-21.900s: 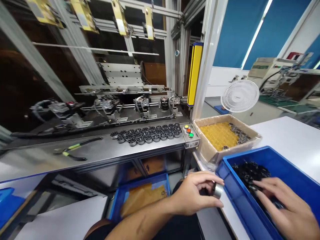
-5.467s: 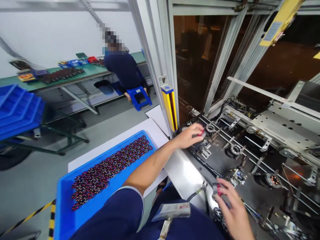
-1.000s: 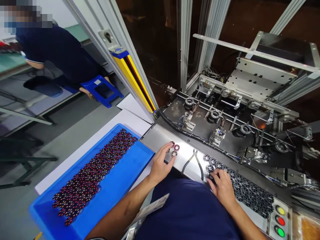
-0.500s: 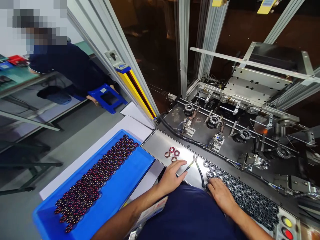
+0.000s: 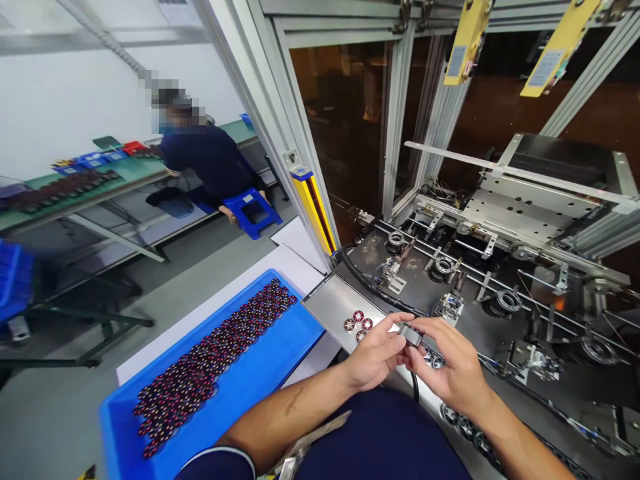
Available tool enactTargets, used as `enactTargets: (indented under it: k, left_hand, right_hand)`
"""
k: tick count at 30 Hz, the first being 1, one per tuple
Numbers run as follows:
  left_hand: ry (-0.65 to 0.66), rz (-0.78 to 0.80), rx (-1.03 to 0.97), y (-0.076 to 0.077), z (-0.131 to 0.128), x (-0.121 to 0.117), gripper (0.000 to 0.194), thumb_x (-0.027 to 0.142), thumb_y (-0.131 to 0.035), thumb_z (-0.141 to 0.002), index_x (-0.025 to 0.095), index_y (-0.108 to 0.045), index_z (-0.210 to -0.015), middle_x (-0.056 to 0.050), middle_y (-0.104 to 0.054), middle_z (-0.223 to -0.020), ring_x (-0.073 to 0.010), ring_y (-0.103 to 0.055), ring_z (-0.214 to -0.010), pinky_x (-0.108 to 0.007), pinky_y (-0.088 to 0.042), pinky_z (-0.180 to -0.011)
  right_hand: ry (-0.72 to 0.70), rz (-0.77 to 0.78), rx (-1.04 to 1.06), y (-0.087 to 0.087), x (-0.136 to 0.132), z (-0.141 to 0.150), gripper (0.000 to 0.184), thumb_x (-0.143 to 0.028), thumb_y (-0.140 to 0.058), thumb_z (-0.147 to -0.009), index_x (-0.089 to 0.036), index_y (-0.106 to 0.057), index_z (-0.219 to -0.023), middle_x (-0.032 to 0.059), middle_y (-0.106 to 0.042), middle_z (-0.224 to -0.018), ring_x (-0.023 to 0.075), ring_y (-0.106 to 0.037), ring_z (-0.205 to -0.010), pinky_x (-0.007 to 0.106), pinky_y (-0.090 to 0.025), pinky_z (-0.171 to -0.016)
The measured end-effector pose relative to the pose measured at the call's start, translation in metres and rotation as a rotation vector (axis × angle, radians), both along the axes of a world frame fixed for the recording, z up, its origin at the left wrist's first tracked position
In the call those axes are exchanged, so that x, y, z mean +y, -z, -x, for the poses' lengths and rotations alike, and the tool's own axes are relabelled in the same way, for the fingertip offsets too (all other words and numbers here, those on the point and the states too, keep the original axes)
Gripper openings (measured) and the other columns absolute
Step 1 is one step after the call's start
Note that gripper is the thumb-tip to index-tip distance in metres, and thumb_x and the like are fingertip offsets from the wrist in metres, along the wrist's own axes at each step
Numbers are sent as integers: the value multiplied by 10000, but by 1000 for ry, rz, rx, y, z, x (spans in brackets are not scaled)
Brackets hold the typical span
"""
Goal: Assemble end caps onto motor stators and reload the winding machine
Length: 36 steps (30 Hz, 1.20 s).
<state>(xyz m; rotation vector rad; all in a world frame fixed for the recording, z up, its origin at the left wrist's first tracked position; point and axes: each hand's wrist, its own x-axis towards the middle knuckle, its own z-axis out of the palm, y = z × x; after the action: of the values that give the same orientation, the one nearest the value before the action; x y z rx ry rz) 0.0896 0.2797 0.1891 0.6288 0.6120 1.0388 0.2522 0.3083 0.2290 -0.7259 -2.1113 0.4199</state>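
Observation:
My left hand (image 5: 376, 355) and my right hand (image 5: 450, 357) meet over the metal work tray. Between their fingertips is a small dark grey metal ring-shaped part (image 5: 410, 335), pinched from both sides. Several small round red-and-silver parts (image 5: 359, 317) lie on the tray just beyond my left hand. One black handle of the cutting pliers (image 5: 415, 385) shows below my hands; the rest of the tool is hidden. Rows of similar grey metal parts (image 5: 465, 425) run along the tray, partly covered by my right forearm.
A blue bin (image 5: 273, 340) at my left holds many round black-and-red parts (image 5: 210, 353). Past the tray stands a machine bed (image 5: 373, 257) with fixtures and rods. A yellow sensor bar (image 5: 316, 212) is on the frame post. Another person (image 5: 207, 157) sits at a bench.
My right hand has lifted a grey metal part from the rows and brought it left. My left hand has moved right to meet it, also gripping it. The view has tilted up.

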Motion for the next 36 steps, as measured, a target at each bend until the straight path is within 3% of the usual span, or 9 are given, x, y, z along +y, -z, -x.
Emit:
enactTargets:
  k: [5, 11, 16, 19, 23, 27, 29, 32, 36]
  left_hand:
    - [-31, 8, -121, -10, 2, -5, 459, 510, -711, -808, 229, -529, -1122, -40, -679, -836, -207, -690, -789, -327, -487, -742]
    - [-194, -43, -24, -11, 0, -4, 473, 421, -851, -703, 195, -630, -1056, -10, -666, -835, -123, -626, -752, -226, -461, -706]
    - [-122, -111, 37, -7, 7, -1, 476, 380, -878, -671, 184, -663, -1048, -32, -706, -846, -145, -670, -720, -262, -528, -689]
    - [-40, -136, 48, -8, 11, -3, 468, 336, -879, -677, 180, -678, -1070, -43, -718, -868, -147, -680, -720, -291, -561, -710]
    - [35, -167, 36, -9, 18, -4, 483, 319, -886, -668, 179, -708, -1095, -63, -726, -936, -144, -684, -780, -269, -546, -749]
    - [123, -232, 52, -6, 29, -5, 479, 341, -869, -691, 192, -721, -1121, -70, -733, -957, -156, -688, -854, -264, -517, -805]
    - [126, -308, 161, 2, 37, -4, 538, 435, -837, -713, 191, -699, -1172, -93, -739, -982, -186, -698, -890, -297, -525, -834]
    - [-70, -396, 504, 26, 54, 3, 711, 596, -751, -736, 183, -609, -1297, -133, -743, -1026, -218, -714, -845, -343, -563, -791]
    - [-404, -303, 858, 80, 86, 19, 506, 456, -569, -932, 191, -515, -1360, -175, -675, -1214, -253, -670, -1018, -453, -512, -944]
  right_hand:
    - [10, -51, 39, 3, -4, 5, 389, -50, -636, -837, -195, -573, -1193, 98, -667, -953, 217, -616, -826, 391, -532, -715]
    - [38, -99, 31, 3, -12, 6, 469, -28, -689, -799, -173, -584, -1232, 123, -662, -952, 242, -603, -854, 418, -532, -728]
    - [-5, 149, -9, -16, -12, -8, 281, -139, -577, -922, -219, -654, -1181, 165, -586, -1244, 274, -615, -1108, 438, -580, -866]
    - [-134, 350, -59, -25, -2, -18, 229, -175, -531, -960, -250, -722, -1064, 134, -575, -1340, 265, -641, -1135, 420, -595, -901]
    - [-350, 583, -149, -33, 11, -20, 198, -216, -550, -960, -233, -742, -919, 125, -576, -1386, 302, -599, -1236, 491, -559, -975]
    - [-490, 651, -285, -38, 11, -11, 192, -198, -536, -963, -231, -709, -886, 110, -586, -1379, 282, -528, -1323, 505, -511, -1044]
    - [-525, 647, -319, -36, 15, -5, 182, -207, -521, -971, -227, -693, -917, 119, -559, -1406, 271, -527, -1325, 495, -505, -1054]
    - [-498, 595, -308, -27, 51, 5, 232, -250, -461, -1003, -215, -688, -970, 127, -506, -1453, 260, -535, -1317, 476, -519, -1039]
    - [-226, 312, -318, 7, 166, 19, 280, -300, -452, -1013, -189, -701, -953, 130, -508, -1433, 283, -526, -1311, 522, -460, -1086]
